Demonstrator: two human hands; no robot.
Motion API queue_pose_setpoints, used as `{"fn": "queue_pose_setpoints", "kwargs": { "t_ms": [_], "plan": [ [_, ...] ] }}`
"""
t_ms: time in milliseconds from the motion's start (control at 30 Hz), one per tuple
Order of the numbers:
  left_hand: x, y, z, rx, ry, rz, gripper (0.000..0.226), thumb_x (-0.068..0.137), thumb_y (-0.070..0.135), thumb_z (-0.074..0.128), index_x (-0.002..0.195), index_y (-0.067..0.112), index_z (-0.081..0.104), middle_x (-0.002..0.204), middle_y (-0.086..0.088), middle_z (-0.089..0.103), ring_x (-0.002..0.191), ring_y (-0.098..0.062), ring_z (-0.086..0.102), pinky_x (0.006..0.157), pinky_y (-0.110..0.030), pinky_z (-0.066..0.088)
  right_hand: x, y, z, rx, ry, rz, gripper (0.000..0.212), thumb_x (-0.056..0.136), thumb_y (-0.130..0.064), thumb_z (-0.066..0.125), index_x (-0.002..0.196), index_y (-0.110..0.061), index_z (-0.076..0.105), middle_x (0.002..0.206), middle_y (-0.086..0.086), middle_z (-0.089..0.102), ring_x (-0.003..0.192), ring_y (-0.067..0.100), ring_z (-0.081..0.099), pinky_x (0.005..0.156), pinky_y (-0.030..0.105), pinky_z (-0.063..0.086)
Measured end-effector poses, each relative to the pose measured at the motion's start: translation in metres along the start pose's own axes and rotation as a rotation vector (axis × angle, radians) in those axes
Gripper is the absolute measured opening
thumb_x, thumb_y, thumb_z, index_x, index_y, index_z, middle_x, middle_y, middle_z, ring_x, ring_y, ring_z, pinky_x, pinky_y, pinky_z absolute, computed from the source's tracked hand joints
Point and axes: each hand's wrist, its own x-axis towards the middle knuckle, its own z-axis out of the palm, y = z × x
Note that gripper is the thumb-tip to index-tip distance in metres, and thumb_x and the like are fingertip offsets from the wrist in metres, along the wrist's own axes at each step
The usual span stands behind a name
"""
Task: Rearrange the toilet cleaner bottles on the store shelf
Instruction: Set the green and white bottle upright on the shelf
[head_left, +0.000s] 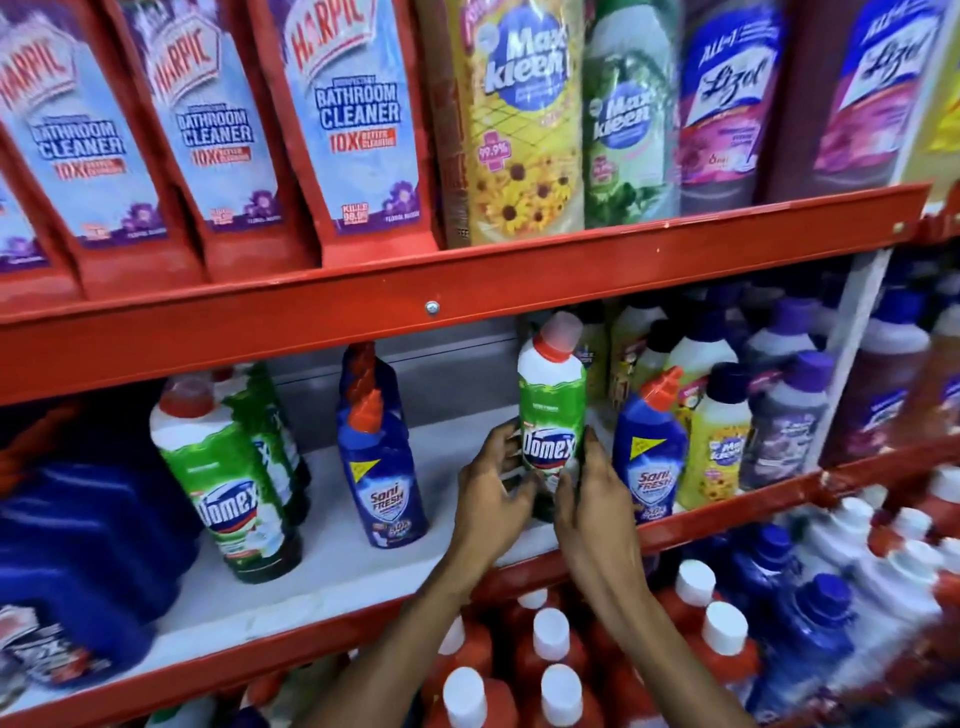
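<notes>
Presently, head view: left hand (493, 499) and right hand (592, 499) cupped around the lower half of an upright green Domex bottle (551, 410) on the middle shelf (332, 566), fingers curled against its sides, label facing out between them. Just right of the right fingers, a blue Sani Fresh bottle (649, 457); well left of the left fingers, a second Sani Fresh bottle (382, 478) and another Domex bottle (228, 493).

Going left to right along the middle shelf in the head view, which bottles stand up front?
Green Domex bottle with red cap → blue Sani Fresh bottle → green Domex bottle held between both hands → second blue Sani Fresh bottle → yellow Max Kleen bottle.
</notes>
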Motion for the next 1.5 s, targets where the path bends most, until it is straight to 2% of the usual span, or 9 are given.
{"fn": "queue_pose_setpoints", "kwargs": {
  "t_ms": [200, 333, 467, 600, 767, 1200, 1333, 1400, 1500],
  "plan": [
    [-0.025, 0.002, -0.011, -0.114, 0.130, 0.018, 0.056, 0.084, 0.001, 0.067, 0.124, 0.039, 0.057, 0.120, 0.009, 0.073, 0.109, -0.004, 0.071, 0.098, -0.028, 0.057, -0.009, -0.010, -0.002, 0.086, 0.032, -0.086, 0.039, 0.095, -0.006, 0.054, 0.133, -0.014, 0.052, 0.118, 0.010, 0.072, 0.103, 0.029, 0.068, 0.083, 0.030, 0.052],
    [-0.054, 0.007, -0.036, -0.151, 0.255, 0.105, 0.054, 0.090, 0.001, 0.070, 0.134, 0.029, 0.058, 0.129, 0.009, 0.072, 0.116, -0.006, 0.069, 0.100, -0.028, 0.057, -0.034, -0.039, 0.001, 0.157, 0.040, -0.177, 0.038, 0.097, -0.008, 0.053, 0.135, -0.014, 0.053, 0.124, 0.000, 0.069, 0.102, -0.002, 0.058, 0.083, -0.002, 0.038],
    [-0.084, 0.007, -0.076, -0.115, 0.406, 0.138, 0.056, 0.089, 0.005, 0.074, 0.139, 0.025, 0.059, 0.125, 0.007, 0.074, 0.107, -0.008, 0.073, 0.091, -0.026, 0.060, -0.060, -0.078, 0.017, 0.229, 0.014, -0.210, 0.041, 0.097, -0.008, 0.052, 0.137, -0.017, 0.051, 0.130, 0.001, 0.067, 0.113, 0.012, 0.064, 0.094, 0.025, 0.052],
    [-0.114, -0.006, -0.125, -0.064, 0.553, 0.109, 0.053, 0.090, 0.009, 0.075, 0.138, 0.025, 0.061, 0.119, 0.006, 0.076, 0.105, -0.009, 0.073, 0.090, -0.030, 0.061, -0.087, -0.124, 0.046, 0.287, -0.068, -0.251, 0.044, 0.096, -0.018, 0.052, 0.139, -0.018, 0.050, 0.132, -0.002, 0.066, 0.115, 0.011, 0.064, 0.096, 0.017, 0.049],
    [-0.139, -0.029, -0.182, 0.023, 0.684, 0.073, 0.056, 0.087, 0.023, 0.071, 0.140, 0.035, 0.058, 0.125, 0.006, 0.075, 0.109, -0.005, 0.072, 0.094, -0.027, 0.058, -0.109, -0.159, 0.091, 0.355, -0.242, -0.292, 0.043, 0.097, -0.022, 0.051, 0.140, -0.022, 0.048, 0.129, -0.004, 0.067, 0.113, 0.010, 0.064, 0.095, 0.035, 0.054],
    [-0.147, -0.070, -0.234, 0.229, 0.594, -0.017, 0.060, 0.092, 0.031, 0.066, 0.149, 0.034, 0.046, 0.129, 0.005, 0.071, 0.108, -0.010, 0.072, 0.096, -0.040, 0.060, -0.113, -0.177, 0.148, 0.300, -0.392, -0.324, 0.032, 0.098, -0.019, 0.051, 0.130, -0.024, 0.052, 0.119, -0.002, 0.068, 0.105, 0.012, 0.066, 0.090, 0.038, 0.056],
    [-0.145, -0.071, -0.230, 0.277, 0.604, -0.008, 0.063, 0.093, 0.016, 0.070, 0.151, 0.023, 0.044, 0.140, -0.001, 0.062, 0.119, -0.019, 0.066, 0.102, -0.047, 0.057, -0.116, -0.176, 0.139, 0.248, -0.426, -0.349, 0.043, 0.099, -0.021, 0.052, 0.141, -0.023, 0.045, 0.135, -0.007, 0.060, 0.113, -0.002, 0.056, 0.100, 0.013, 0.047],
    [-0.146, -0.067, -0.226, 0.286, 0.635, -0.002, 0.065, 0.093, 0.016, 0.071, 0.152, 0.019, 0.042, 0.150, -0.006, 0.052, 0.132, -0.017, 0.056, 0.111, -0.042, 0.051, -0.118, -0.171, 0.128, 0.150, -0.418, -0.372, 0.050, 0.099, -0.021, 0.052, 0.147, -0.021, 0.039, 0.138, -0.013, 0.049, 0.117, -0.011, 0.040, 0.100, -0.005, 0.027],
    [-0.148, -0.055, -0.215, 0.303, 0.718, 0.093, 0.064, 0.092, 0.030, 0.063, 0.151, 0.016, 0.043, 0.162, -0.011, 0.036, 0.148, -0.014, 0.035, 0.120, -0.016, 0.031, -0.116, -0.158, 0.108, -0.028, -0.320, -0.480, 0.057, 0.098, -0.025, 0.050, 0.152, -0.018, 0.032, 0.155, -0.003, 0.041, 0.139, 0.009, 0.037, 0.113, 0.020, 0.035]
  ]
}}
